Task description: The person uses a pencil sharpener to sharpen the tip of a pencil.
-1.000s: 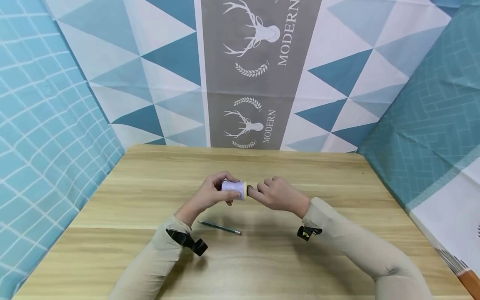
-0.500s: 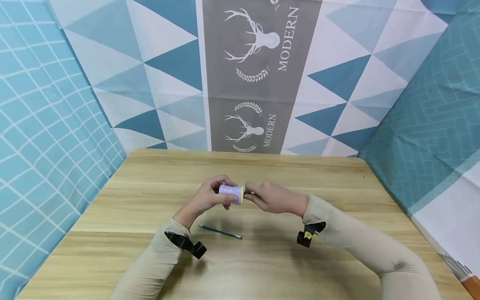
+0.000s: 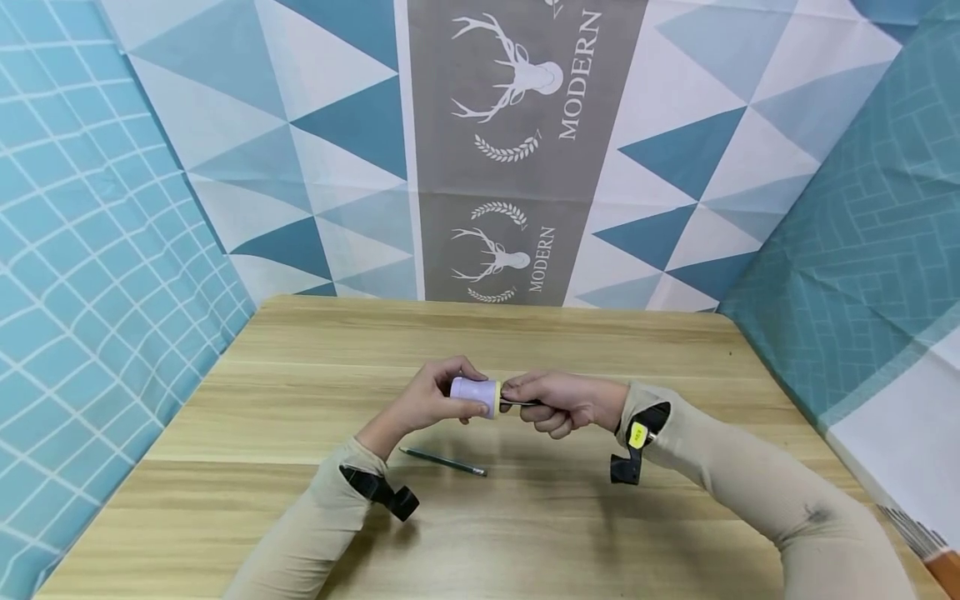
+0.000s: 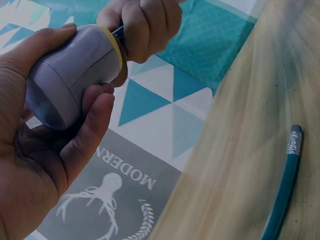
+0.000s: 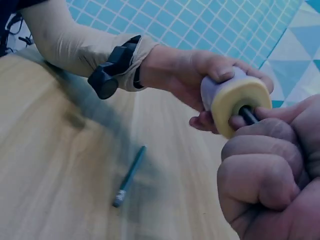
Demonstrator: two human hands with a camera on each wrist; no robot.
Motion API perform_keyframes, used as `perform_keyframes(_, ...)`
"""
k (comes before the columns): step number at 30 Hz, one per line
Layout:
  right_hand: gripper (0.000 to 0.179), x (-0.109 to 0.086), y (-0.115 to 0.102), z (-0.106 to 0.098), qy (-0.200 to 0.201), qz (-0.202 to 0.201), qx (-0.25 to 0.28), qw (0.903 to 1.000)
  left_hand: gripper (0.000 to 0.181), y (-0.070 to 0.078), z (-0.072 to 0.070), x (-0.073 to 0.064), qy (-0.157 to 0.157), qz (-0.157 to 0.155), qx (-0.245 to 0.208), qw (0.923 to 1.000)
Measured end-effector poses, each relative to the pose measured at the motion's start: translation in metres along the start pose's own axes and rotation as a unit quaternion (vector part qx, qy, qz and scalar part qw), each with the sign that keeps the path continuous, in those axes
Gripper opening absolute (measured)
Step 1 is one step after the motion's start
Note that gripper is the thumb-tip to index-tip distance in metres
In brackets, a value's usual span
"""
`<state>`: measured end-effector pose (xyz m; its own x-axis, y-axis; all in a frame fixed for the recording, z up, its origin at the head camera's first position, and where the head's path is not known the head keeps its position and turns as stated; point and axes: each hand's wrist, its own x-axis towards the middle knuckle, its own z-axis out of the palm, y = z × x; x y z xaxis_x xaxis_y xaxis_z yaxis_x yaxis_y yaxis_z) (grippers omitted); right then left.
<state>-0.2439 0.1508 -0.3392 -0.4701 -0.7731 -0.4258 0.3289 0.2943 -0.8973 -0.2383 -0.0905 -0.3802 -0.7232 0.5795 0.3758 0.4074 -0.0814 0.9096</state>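
A lilac cylinder with a yellow end (image 5: 225, 112), which looks like a pencil sharpener (image 3: 472, 394), lies on its side in the air above the table. My left hand (image 3: 429, 402) holds it, thumb on one side and fingers on the other. From the hole in its yellow end sticks a dark pencil-like stick (image 5: 248, 116). My right hand (image 3: 558, 404) pinches this stick close to the hole, its other fingers curled. Much of the stick is hidden by the right hand. Below, a green pencil (image 3: 442, 462) with an eraser end rests on the table.
The wooden table (image 3: 315, 500) has light grain. A patterned cloth with deer prints (image 3: 517, 167) hangs behind its far edge, and blue cloths hang at both sides. Black wrist cameras (image 3: 401, 502) are strapped over both sleeves.
My right hand has turned at the wrist, its curled fingers now showing lower and the dark stick coming into sight. The left hand keeps hold of the sharpener; the green pencil stays put.
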Motion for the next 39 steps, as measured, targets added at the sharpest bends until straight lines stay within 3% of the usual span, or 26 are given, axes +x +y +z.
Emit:
perform_keyframes(4, 0.021, 0.003, 0.002, 0.004, 0.035, -0.023, -0.027, 0.9988, 0.026, -0.002, -0.003, -0.003, 0.01, -0.01, -0.001, 0.9999)
perform_keyframes(7, 0.022, 0.004, 0.003, 0.01, 0.082, -0.079, -0.097, 0.9889, 0.027, -0.001, -0.006, -0.006, 0.02, -0.02, 0.007, 0.9996)
perform_keyframes(8, 0.021, 0.004, 0.003, 0.012, 0.103, -0.111, -0.141, 0.9784, 0.027, 0.0, -0.007, -0.007, 0.023, -0.023, 0.01, 0.9994)
perform_keyframes(9, 0.019, 0.003, 0.003, 0.014, 0.124, -0.15, -0.198, 0.9605, 0.027, 0.001, -0.008, -0.007, 0.025, -0.027, 0.01, 0.9993)
perform_keyframes(10, 0.017, 0.002, 0.004, 0.015, 0.146, -0.196, -0.269, 0.9315, 0.027, 0.001, -0.008, -0.006, 0.027, -0.03, 0.008, 0.9991)
perform_keyframes(11, 0.013, 0.001, 0.004, 0.015, 0.166, -0.248, -0.353, 0.8869, 0.028, 0.002, -0.009, -0.005, 0.03, -0.033, 0.006, 0.999)
perform_keyframes(12, 0.011, 0.0, 0.005, 0.015, 0.189, -0.295, -0.443, 0.8249, 0.028, 0.003, -0.009, -0.004, 0.033, -0.036, 0.002, 0.9988)
perform_keyframes(13, 0.01, 0.0, 0.006, 0.014, 0.212, -0.339, -0.53, 0.7479, 0.028, 0.004, -0.009, -0.003, 0.036, -0.039, -0.002, 0.9986)
perform_keyframes(16, 0.015, 0.003, 0.011, 0.006, 0.261, -0.437, -0.717, 0.4757, 0.028, 0.003, -0.008, -0.001, 0.042, -0.048, -0.014, 0.9979)
perform_keyframes(17, 0.018, 0.005, 0.014, 0.003, 0.267, -0.457, -0.751, 0.3938, 0.028, 0.003, -0.008, -0.001, 0.043, -0.051, -0.017, 0.9976)
perform_keyframes(18, 0.022, 0.007, 0.015, 0.0, 0.269, -0.47, -0.773, 0.3302, 0.028, 0.003, -0.008, -0.001, 0.042, -0.055, -0.02, 0.9974)
perform_keyframes(19, 0.024, 0.009, 0.017, -0.003, 0.269, -0.481, -0.786, 0.2796, 0.028, 0.002, -0.007, 0.0, 0.041, -0.059, -0.021, 0.9972)
perform_keyframes(20, 0.026, 0.011, 0.018, -0.006, 0.27, -0.488, -0.795, 0.2402, 0.028, 0.002, -0.006, -0.001, 0.038, -0.062, -0.02, 0.9971)
perform_keyframes(21, 0.026, 0.012, 0.019, -0.009, 0.269, -0.494, -0.799, 0.2126, 0.028, 0.002, -0.005, -0.001, 0.036, -0.064, -0.019, 0.9971)
perform_keyframes(22, 0.026, 0.013, 0.02, -0.011, 0.268, -0.497, -0.802, 0.1968, 0.029, 0.002, -0.004, -0.001, 0.035, -0.065, -0.017, 0.9971)
perform_keyframes(24, 0.026, 0.015, 0.021, -0.013, 0.266, -0.498, -0.804, 0.1852, 0.029, 0.002, -0.003, -0.001, 0.036, -0.064, -0.012, 0.9972)
perform_keyframes(26, 0.028, 0.017, 0.022, -0.014, 0.264, -0.493, -0.808, 0.1843, 0.028, 0.001, -0.002, -0.001, 0.039, -0.059, -0.006, 0.9975)
perform_keyframes(28, 0.031, 0.018, 0.022, -0.014, 0.258, -0.486, -0.811, 0.196, 0.027, 0.0, -0.001, 0.0, 0.039, -0.056, -0.005, 0.9977)
perform_keyframes(29, 0.033, 0.018, 0.022, -0.014, 0.253, -0.484, -0.812, 0.2066, 0.026, -0.001, -0.001, 0.0, 0.037, -0.056, -0.006, 0.9977)
perform_keyframes(31, 0.036, 0.018, 0.022, -0.012, 0.241, -0.48, -0.809, 0.2406, 0.025, -0.003, -0.001, 0.001, 0.033, -0.055, -0.008, 0.9979)
perform_keyframes(33, 0.038, 0.019, 0.021, -0.009, 0.227, -0.47, -0.799, 0.2987, 0.024, -0.004, -0.002, 0.0, 0.033, -0.054, -0.01, 0.998)
perform_keyframes(35, 0.037, 0.019, 0.019, -0.005, 0.214, -0.458, -0.778, 0.3744, 0.023, -0.005, -0.002, 0.0, 0.035, -0.053, -0.011, 0.9979)
perform_keyframes(36, 0.036, 0.018, 0.019, -0.004, 0.206, -0.449, -0.762, 0.4189, 0.023, -0.005, -0.003, 0.0, 0.036, -0.052, -0.01, 0.9979)
perform_keyframes(39, 0.024, 0.016, 0.017, -0.001, 0.174, -0.414, -0.686, 0.5729, 0.024, -0.004, -0.004, 0.0, 0.037, -0.05, -0.01, 0.998)
